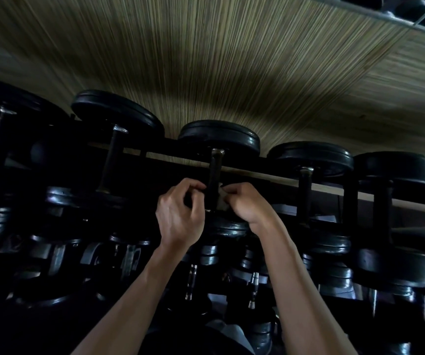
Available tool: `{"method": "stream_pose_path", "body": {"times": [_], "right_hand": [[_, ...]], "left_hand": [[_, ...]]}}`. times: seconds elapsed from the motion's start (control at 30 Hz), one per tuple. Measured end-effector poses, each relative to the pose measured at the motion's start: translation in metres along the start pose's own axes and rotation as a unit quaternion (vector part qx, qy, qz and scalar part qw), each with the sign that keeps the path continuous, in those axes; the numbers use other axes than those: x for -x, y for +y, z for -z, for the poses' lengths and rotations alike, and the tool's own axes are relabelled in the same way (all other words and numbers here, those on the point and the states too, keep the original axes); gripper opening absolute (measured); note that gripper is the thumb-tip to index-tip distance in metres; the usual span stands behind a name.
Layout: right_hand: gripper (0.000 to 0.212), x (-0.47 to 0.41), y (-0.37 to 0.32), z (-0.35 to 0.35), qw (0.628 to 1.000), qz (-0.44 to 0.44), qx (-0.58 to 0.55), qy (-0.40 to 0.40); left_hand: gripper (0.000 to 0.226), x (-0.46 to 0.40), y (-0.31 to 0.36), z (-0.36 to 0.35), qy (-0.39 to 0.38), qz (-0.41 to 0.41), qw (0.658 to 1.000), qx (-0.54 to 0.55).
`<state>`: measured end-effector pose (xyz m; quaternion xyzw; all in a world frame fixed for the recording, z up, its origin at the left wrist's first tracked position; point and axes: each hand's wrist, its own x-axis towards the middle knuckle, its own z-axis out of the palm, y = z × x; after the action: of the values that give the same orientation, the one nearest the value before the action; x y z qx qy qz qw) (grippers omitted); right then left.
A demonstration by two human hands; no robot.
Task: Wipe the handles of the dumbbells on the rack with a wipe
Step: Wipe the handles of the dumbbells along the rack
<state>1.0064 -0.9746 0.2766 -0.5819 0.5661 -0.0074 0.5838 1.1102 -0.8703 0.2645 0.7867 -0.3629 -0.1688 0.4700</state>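
Note:
Black dumbbells lie in a row on the top tier of a dark rack [270,176]. The middle dumbbell [219,139] has a dark handle [215,172] with a metal collar. My left hand [180,213] and my right hand [247,203] sit on either side of that handle's near end, fingers curled. A small pale wipe [223,198] shows against the handle's right side, pinched in my right hand's fingers. My left hand's fingertips curl at the handle's left side, apparently on the wipe's other end, which is hidden in shadow.
Neighbouring dumbbells [309,157] [116,116] lie close on both sides of the middle one. Lower tiers hold several more dumbbells [334,275]. A streaked beige wall [206,60] stands behind the rack. The scene is dim.

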Motion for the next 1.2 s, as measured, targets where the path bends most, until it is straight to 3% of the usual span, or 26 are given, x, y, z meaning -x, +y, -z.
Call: {"method": "stream_pose_path", "body": {"times": [0.17, 0.33, 1.2], "right_hand": [[0.015, -0.003, -0.02, -0.004, 0.998, -0.018, -0.044, -0.03], [0.024, 0.008, -0.003, -0.004, 1.0, 0.006, 0.014, -0.005], [0.021, 0.016, -0.019, -0.018, 0.99, 0.038, 0.13, 0.036]], "left_hand": [[0.024, 0.0, 0.0, 0.001, -0.004, 0.01, 1.0, -0.005], [0.024, 0.0, 0.0, 0.001, -0.001, 0.014, 1.0, -0.012], [0.032, 0.004, -0.001, -0.002, -0.012, 0.082, 0.996, -0.033]]}}
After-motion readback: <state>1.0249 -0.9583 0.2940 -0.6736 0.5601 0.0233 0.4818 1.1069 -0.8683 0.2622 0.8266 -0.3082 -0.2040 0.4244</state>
